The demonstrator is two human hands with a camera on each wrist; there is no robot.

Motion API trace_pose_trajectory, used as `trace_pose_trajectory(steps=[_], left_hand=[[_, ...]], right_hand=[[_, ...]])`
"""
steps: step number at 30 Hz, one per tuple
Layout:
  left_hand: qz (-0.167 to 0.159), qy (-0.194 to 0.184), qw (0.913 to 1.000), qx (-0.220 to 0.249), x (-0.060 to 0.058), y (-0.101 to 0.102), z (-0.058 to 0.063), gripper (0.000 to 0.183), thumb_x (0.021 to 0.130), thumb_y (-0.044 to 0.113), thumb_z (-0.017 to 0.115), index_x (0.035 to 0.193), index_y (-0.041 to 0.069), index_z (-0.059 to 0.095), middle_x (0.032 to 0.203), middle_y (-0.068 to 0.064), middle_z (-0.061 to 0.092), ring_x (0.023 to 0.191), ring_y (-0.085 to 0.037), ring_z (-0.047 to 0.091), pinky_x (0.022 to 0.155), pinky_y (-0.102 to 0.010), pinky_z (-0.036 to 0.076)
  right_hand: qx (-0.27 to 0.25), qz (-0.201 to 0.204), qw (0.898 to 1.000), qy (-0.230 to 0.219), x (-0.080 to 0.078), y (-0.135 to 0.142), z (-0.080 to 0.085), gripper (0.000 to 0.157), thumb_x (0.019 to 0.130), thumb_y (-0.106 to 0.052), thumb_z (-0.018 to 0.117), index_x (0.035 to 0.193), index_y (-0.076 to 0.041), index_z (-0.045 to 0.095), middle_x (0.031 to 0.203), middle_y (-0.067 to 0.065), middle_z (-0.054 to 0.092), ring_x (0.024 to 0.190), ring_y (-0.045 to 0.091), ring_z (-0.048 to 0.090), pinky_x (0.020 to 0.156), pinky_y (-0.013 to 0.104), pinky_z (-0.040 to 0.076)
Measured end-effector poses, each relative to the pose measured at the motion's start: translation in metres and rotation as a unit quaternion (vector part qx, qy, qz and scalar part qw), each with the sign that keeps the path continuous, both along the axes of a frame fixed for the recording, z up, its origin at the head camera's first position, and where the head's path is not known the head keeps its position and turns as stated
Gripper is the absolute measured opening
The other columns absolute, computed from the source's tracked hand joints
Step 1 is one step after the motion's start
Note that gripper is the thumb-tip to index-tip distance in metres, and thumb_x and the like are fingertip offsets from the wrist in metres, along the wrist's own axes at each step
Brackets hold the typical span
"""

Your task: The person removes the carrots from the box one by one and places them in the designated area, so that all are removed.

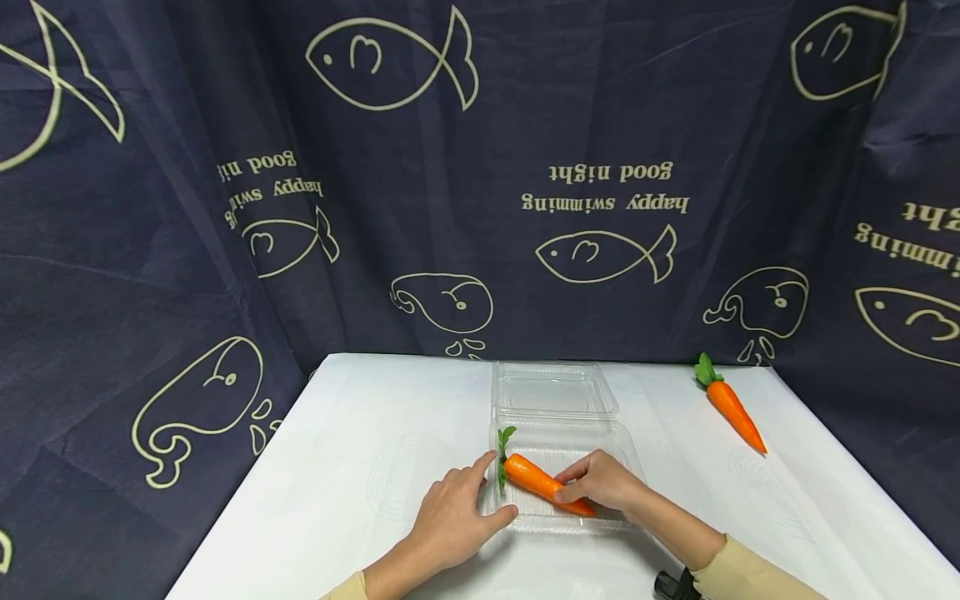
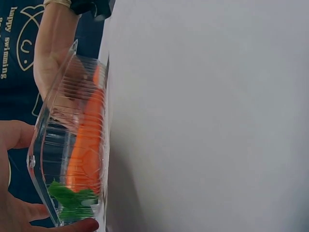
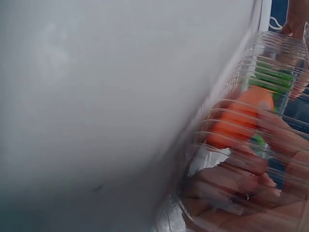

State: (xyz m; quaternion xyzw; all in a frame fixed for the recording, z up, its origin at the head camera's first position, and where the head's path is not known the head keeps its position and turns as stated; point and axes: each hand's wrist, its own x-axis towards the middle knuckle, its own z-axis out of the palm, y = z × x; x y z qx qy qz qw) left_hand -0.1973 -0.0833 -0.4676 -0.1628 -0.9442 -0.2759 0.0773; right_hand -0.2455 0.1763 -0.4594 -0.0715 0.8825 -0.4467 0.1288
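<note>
An orange carrot (image 1: pixel 534 478) with green leaves lies slantwise in the base of a clear plastic clamshell box (image 1: pixel 626 446), its leafy end at the box's left wall. My right hand (image 1: pixel 603 482) reaches into the base and pinches the carrot near its tip. In the right wrist view the carrot (image 3: pixel 241 116) and the fingers show through the ribbed wall. My left hand (image 1: pixel 453 512) is at the box's front left corner, fingers spread and thumb apart. Seen from the left wrist, its fingertips (image 2: pixel 87 225) are right at the wall beside the leaves.
A second carrot (image 1: pixel 735 415) lies on the white table (image 1: pixel 360 467) at the back right. The box's lid (image 1: pixel 553 390) lies folded back behind its base. Dark fabric (image 1: pixel 487 208) printed with fish hangs behind and at both sides of the table.
</note>
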Motion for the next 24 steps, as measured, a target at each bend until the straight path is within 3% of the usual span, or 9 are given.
trace_pose_trajectory(steps=[24], left_hand=[[-0.002,0.003,1.0000,0.002,0.0011,-0.0006,0.0000,0.081,0.082,0.063,0.068,0.147,0.018,0.050,0.099,0.004,0.069,0.095,-0.017,0.061,0.080,-0.042,0.047]], right_hand=[[-0.006,0.004,1.000,0.003,0.0017,-0.0023,-0.0014,0.023,0.073,-0.016,0.088,0.092,-0.005,0.081,0.091,0.002,0.074,0.083,0.014,0.061,0.072,0.030,0.049]])
